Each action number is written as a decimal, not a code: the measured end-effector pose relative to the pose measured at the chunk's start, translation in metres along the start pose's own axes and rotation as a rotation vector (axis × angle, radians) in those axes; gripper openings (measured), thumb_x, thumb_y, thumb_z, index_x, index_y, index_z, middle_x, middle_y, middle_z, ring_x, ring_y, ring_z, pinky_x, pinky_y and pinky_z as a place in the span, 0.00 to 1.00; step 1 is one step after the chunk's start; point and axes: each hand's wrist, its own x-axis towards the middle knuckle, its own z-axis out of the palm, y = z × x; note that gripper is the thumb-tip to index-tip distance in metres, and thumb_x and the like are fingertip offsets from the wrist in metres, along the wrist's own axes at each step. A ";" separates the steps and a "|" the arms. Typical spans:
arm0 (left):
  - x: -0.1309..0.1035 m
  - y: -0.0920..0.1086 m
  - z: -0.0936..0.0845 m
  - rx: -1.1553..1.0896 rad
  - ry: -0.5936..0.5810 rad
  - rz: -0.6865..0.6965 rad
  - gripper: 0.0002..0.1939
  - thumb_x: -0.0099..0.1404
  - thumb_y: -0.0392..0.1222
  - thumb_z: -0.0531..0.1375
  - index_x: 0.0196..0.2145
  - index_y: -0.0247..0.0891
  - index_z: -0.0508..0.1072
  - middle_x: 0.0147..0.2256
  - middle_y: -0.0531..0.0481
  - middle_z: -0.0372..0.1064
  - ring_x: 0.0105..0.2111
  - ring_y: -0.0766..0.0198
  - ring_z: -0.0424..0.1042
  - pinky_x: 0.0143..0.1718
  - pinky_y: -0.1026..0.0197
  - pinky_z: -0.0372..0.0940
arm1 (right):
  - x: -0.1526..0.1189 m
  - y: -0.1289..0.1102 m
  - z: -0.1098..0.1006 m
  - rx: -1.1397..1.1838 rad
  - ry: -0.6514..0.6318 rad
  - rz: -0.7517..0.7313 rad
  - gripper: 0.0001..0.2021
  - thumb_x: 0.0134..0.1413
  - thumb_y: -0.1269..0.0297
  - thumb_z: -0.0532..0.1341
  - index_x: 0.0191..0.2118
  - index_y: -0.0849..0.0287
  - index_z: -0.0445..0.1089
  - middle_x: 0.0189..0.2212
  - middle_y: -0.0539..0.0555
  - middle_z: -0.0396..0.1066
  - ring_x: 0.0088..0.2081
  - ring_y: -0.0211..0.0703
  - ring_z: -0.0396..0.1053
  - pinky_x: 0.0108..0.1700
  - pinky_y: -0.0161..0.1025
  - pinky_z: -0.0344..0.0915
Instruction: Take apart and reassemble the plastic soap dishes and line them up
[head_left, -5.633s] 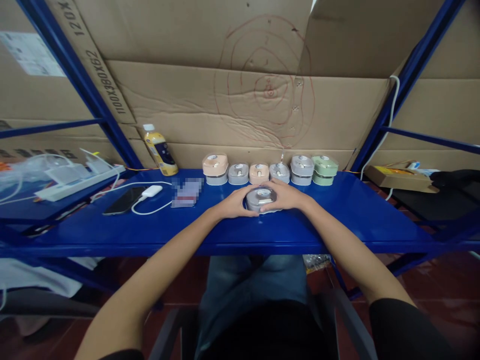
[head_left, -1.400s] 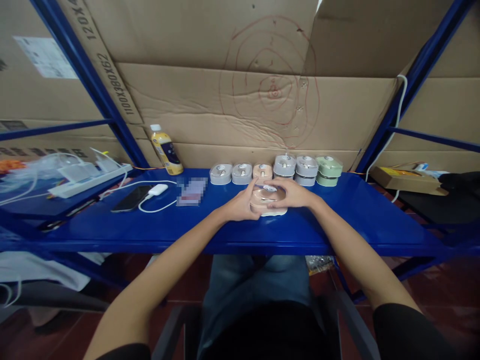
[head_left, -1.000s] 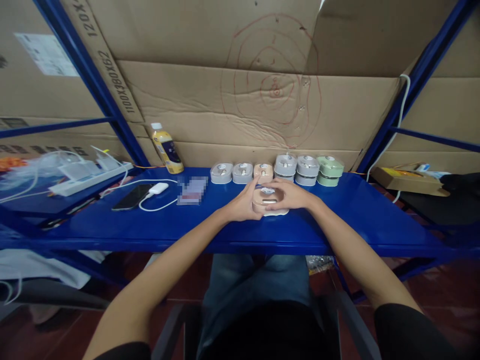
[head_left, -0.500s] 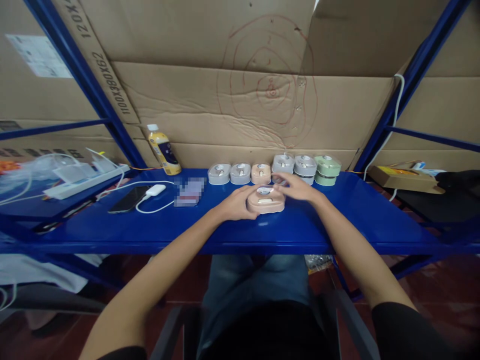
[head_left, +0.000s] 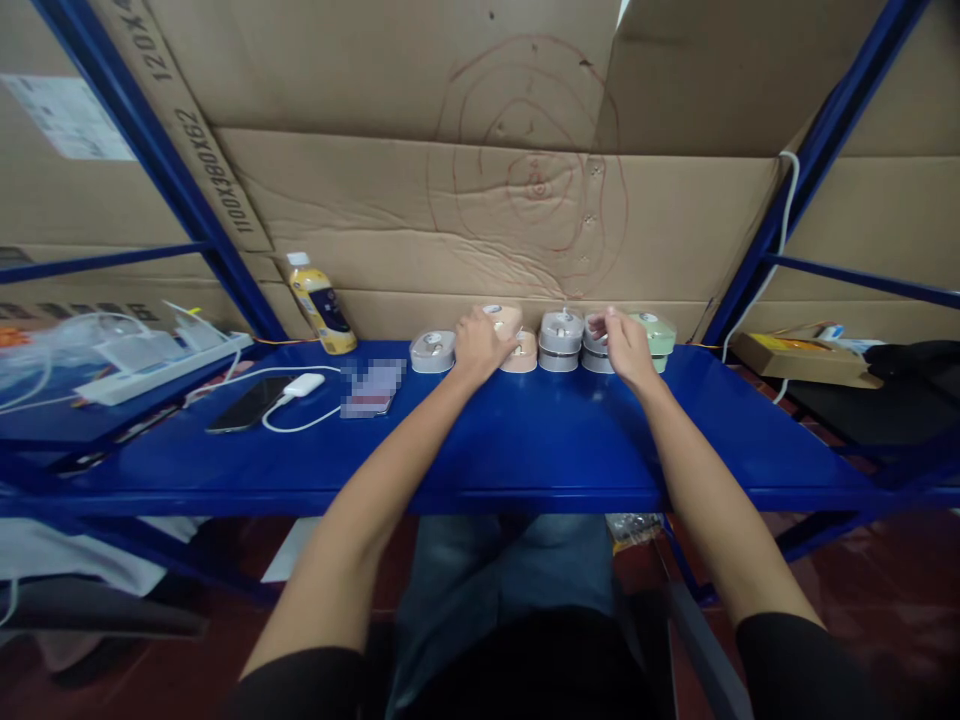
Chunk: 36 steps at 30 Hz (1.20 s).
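Note:
My left hand [head_left: 480,348] is wrapped round a peach box [head_left: 504,320] with a clear lid, at the height of a second layer in the row. Below and to its right sits another peach box [head_left: 521,355]. A grey box [head_left: 433,352] stands at the row's left end. My right hand [head_left: 621,343] has its fingers apart in front of a stack of grey boxes [head_left: 596,360], partly hiding it. Beside it are a grey stack [head_left: 561,340] on the left and a green stack [head_left: 660,335] on the right.
On the blue table [head_left: 525,450], left of the boxes, are a yellow bottle [head_left: 324,308], a dark phone [head_left: 249,404], a white charger [head_left: 304,385] with cable and a blurred-out item [head_left: 373,387]. Cardboard [head_left: 360,200] lines the back.
My left hand has carried the peach box from the table's middle back and up to the row. My right hand has come off that box and moved right, to the stacks.

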 end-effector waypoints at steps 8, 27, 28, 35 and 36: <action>0.007 0.041 0.040 0.092 -0.046 -0.051 0.51 0.61 0.55 0.69 0.69 0.17 0.56 0.59 0.18 0.68 0.61 0.35 0.70 0.60 0.48 0.63 | -0.002 -0.006 0.004 -0.024 -0.045 -0.024 0.38 0.67 0.28 0.45 0.35 0.56 0.78 0.36 0.59 0.81 0.35 0.49 0.76 0.45 0.49 0.74; -0.005 -0.058 0.012 0.223 -0.252 0.269 0.33 0.66 0.51 0.61 0.62 0.27 0.70 0.64 0.22 0.66 0.68 0.28 0.60 0.67 0.35 0.54 | -0.005 -0.006 0.005 -0.094 -0.113 -0.056 0.38 0.69 0.29 0.44 0.36 0.55 0.79 0.36 0.59 0.80 0.41 0.53 0.77 0.50 0.52 0.72; -0.009 -0.058 0.010 0.234 -0.250 0.269 0.32 0.66 0.51 0.61 0.62 0.27 0.70 0.64 0.23 0.66 0.67 0.28 0.61 0.66 0.34 0.55 | -0.005 -0.006 0.005 -0.095 -0.118 -0.054 0.38 0.69 0.29 0.44 0.36 0.55 0.79 0.36 0.59 0.80 0.40 0.53 0.77 0.50 0.52 0.72; -0.063 -0.051 -0.017 0.296 -0.146 0.295 0.29 0.68 0.59 0.63 0.55 0.33 0.72 0.56 0.25 0.70 0.57 0.27 0.70 0.55 0.34 0.67 | -0.005 -0.007 0.006 -0.114 -0.138 -0.046 0.36 0.69 0.30 0.45 0.35 0.55 0.77 0.34 0.58 0.79 0.37 0.51 0.75 0.47 0.51 0.72; -0.073 -0.052 -0.021 0.275 -0.114 0.278 0.29 0.68 0.60 0.63 0.55 0.34 0.71 0.55 0.25 0.69 0.56 0.27 0.71 0.53 0.35 0.69 | -0.007 -0.009 0.007 -0.120 -0.144 -0.060 0.35 0.70 0.32 0.46 0.35 0.55 0.77 0.34 0.58 0.79 0.37 0.52 0.75 0.47 0.51 0.72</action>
